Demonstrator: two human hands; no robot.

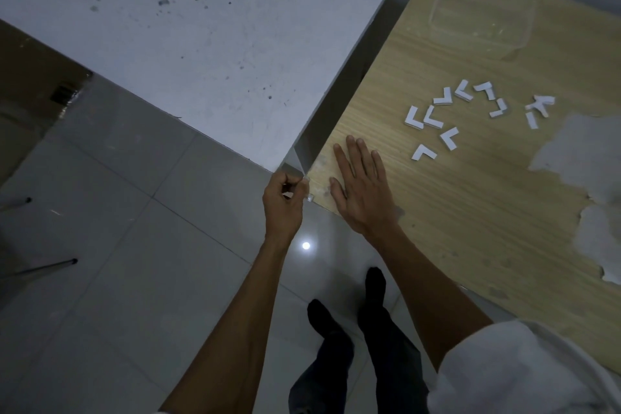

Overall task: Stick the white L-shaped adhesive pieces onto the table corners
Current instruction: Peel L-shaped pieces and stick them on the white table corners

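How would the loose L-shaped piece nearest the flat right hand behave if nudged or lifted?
That L-shaped piece looks small and thin, so probably light; a nudge would likely slide it across the smooth wooden table. It lies flat, so rolling or tipping seems unlikely. Its crisp edges suggest some stiffness.

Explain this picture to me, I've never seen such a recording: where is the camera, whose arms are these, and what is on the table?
No machine here: one camera worn on a person's head looks down, so both bare arms are the wearer's own. The right hand lies flat, fingers straight, on the light wooden table near its corner. The left hand is at that corner, fingers curled, pinching a small white adhesive piece. More white L-shaped adhesive pieces lie loose further along the table, and beyond them stands a clear plastic container. Pale patches at the right are where the tabletop's surface has peeled.
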